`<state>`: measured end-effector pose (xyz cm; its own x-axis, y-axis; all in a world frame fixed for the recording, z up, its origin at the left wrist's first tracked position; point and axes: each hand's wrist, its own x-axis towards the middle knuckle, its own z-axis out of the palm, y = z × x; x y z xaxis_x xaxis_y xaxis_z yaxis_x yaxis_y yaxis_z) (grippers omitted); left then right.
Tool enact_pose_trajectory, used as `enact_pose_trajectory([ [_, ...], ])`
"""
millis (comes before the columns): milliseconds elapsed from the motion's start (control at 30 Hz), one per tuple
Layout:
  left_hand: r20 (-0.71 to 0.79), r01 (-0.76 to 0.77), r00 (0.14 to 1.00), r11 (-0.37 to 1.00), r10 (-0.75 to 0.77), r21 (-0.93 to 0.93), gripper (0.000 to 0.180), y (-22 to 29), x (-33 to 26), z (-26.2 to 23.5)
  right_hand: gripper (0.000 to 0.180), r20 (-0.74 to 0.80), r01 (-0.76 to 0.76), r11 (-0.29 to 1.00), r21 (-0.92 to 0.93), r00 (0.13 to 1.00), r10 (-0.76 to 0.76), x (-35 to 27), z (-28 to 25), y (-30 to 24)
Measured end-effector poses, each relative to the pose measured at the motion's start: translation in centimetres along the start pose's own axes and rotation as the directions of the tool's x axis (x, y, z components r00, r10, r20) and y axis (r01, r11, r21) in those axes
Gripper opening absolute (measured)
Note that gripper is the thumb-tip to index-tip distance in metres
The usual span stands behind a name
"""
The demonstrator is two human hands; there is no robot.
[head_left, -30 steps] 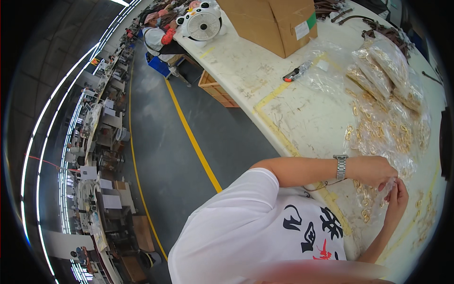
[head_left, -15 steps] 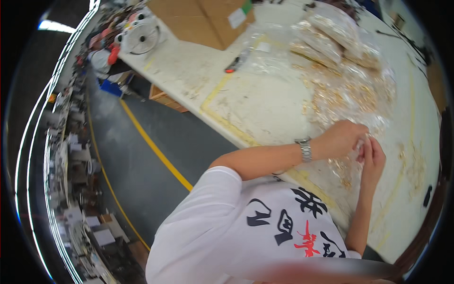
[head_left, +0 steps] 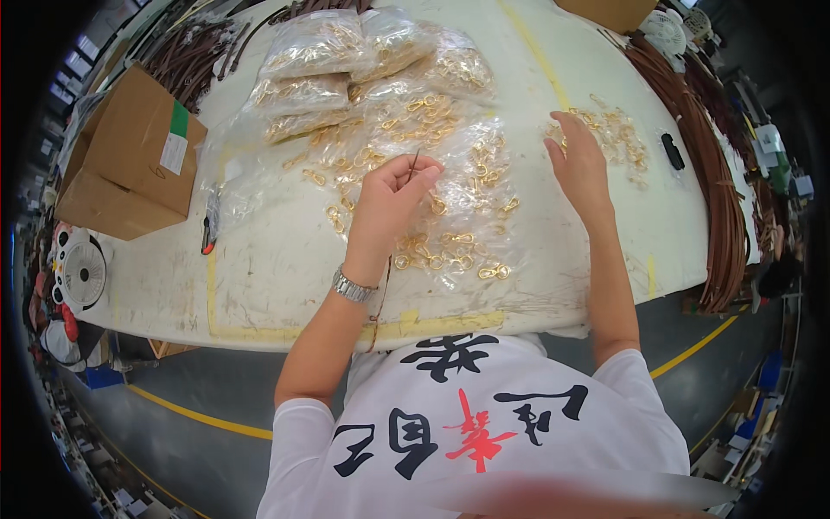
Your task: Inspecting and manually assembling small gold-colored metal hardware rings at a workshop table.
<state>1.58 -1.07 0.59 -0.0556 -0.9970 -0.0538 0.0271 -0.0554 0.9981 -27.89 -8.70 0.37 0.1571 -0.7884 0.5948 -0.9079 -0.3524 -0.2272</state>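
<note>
— Cord [head_left: 413, 164] location?
— Pinched in my left hand [head_left: 389, 203], over gold clasps [head_left: 450, 251] on the bench [head_left: 277, 259].
— Right hand [head_left: 577, 164]?
— Grip wide, flat at two o'clock beside loose clasps [head_left: 614, 138].

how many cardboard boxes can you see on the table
2: one brown cardboard box with a green label at the table's left end, and a corner of another at the top edge. More may lie outside the view.

Brown carton [head_left: 130, 160], clear bags [head_left: 316, 48] behind
</note>
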Motion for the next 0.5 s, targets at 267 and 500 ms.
enact_pose_trajectory([
  [267, -0.077, -0.042, 0.996, 0.999, 0.041, -0.019, 0.020, -0.2, -0.2, -0.1, 0.021, 0.192, 0.277, 0.855, 0.439, 0.901, -0.390, 4.5, 5.0, -7.4],
  [500, 0.048, 0.073, 0.997, 0.979, -0.065, -0.190, 0.031, -0.4, -0.8, -1.3, 0.012, 0.104, 0.556, 0.809, 0.188, 0.808, -0.580, 5.2, 11.0, -9.5],
])
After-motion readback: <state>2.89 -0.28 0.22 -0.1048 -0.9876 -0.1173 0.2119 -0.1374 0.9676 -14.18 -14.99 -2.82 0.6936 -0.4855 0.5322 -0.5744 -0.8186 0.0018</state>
